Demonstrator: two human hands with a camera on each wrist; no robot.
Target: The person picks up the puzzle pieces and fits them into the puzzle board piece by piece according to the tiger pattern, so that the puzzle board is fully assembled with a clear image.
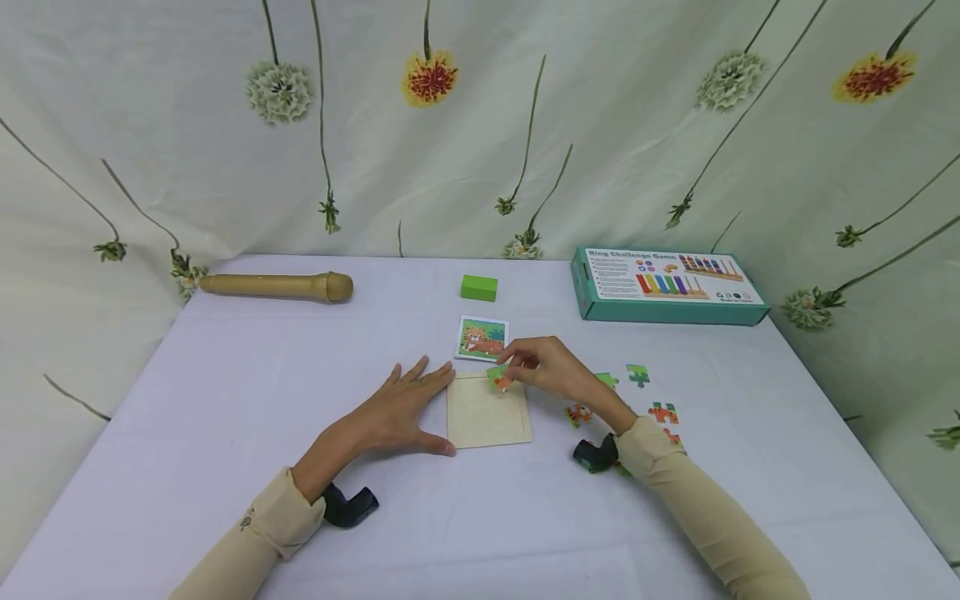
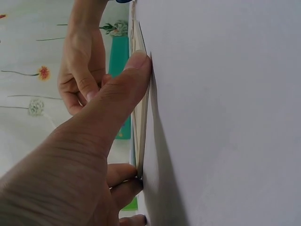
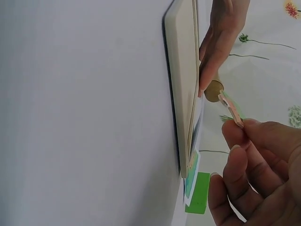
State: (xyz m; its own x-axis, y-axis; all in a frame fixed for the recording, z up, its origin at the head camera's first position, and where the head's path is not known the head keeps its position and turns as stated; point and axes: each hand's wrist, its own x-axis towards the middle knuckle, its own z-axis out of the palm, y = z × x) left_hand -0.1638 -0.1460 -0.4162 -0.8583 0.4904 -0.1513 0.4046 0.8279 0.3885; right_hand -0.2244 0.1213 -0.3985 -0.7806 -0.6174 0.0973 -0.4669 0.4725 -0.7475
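Observation:
A shallow wooden puzzle tray [image 1: 486,417], bare inside, lies flat on the table. My left hand [image 1: 401,410] spreads its fingers along the tray's left side, with the thumb at the near corner and fingertips at the far one. Between thumb and forefinger, my right hand [image 1: 547,367] pinches a green and orange puzzle piece [image 1: 498,379] above the tray's far part. The right wrist view shows this jigsaw piece [image 3: 230,109] held clear of the tray [image 3: 183,84]. Just beyond the tray is a tiger picture card [image 1: 482,338].
Several loose puzzle pieces [image 1: 663,412] lie to the right, some partly hidden by the right forearm. Farther back are a green block [image 1: 479,288], a teal game box [image 1: 671,287] and a tan baton-like stick [image 1: 273,287]. A flowered cloth [image 1: 465,167] hangs behind the table.

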